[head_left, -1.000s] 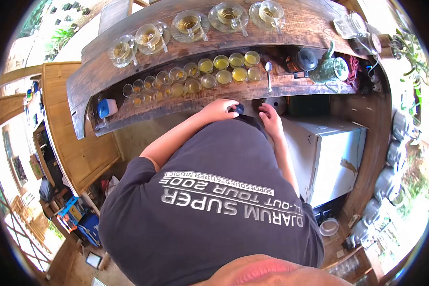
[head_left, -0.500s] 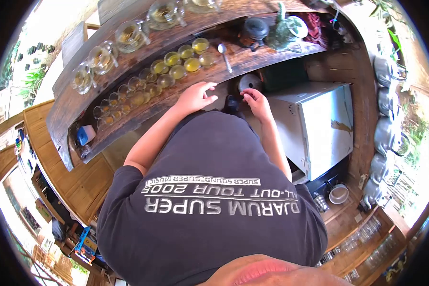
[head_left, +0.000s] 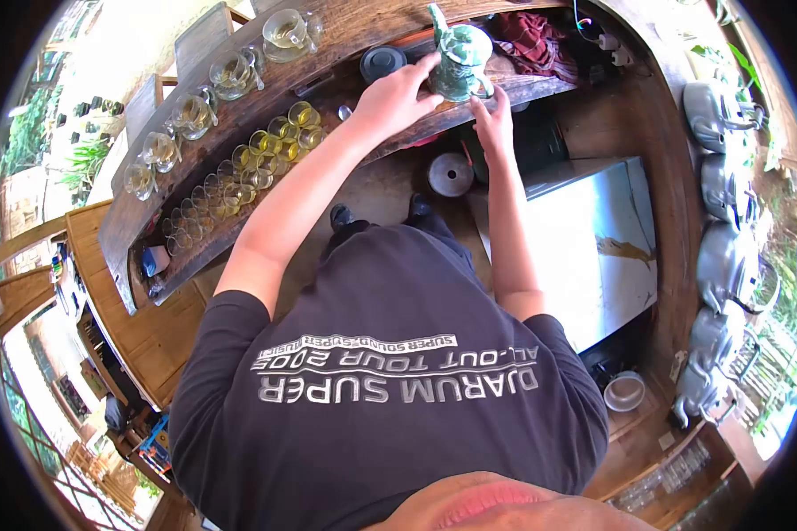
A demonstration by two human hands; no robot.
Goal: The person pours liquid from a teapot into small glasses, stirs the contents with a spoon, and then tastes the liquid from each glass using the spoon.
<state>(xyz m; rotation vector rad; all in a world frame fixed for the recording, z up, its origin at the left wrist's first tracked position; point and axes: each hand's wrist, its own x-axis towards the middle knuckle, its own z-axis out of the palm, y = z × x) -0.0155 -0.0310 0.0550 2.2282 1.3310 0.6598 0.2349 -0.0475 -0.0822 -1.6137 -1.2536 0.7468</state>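
Note:
A mottled green teapot (head_left: 460, 57) stands upright at the front edge of the dark wooden shelf, its spout pointing up and left. My left hand (head_left: 405, 96) is against the pot's left side, fingers and thumb curved round its body. At the pot's lower right, my right hand (head_left: 494, 122) has its thumb and fingers closed about the handle. A dark lidded jar (head_left: 383, 64) sits just left of the pot, partly behind my left hand. Several small glasses of yellow liquid (head_left: 274, 142) are grouped on the shelf, some hidden by my left forearm.
Glass cups on saucers (head_left: 230, 73) line the upper counter. A red cloth (head_left: 536, 44) lies right of the pot. Below are a round metal lid (head_left: 451, 174) and a large white box (head_left: 593, 257). Metal kettles (head_left: 722, 265) stand along the right ledge.
Both hands have moved forward from near my waist to the green teapot and taken hold of it. The view has shifted, and the floor and my feet show more.

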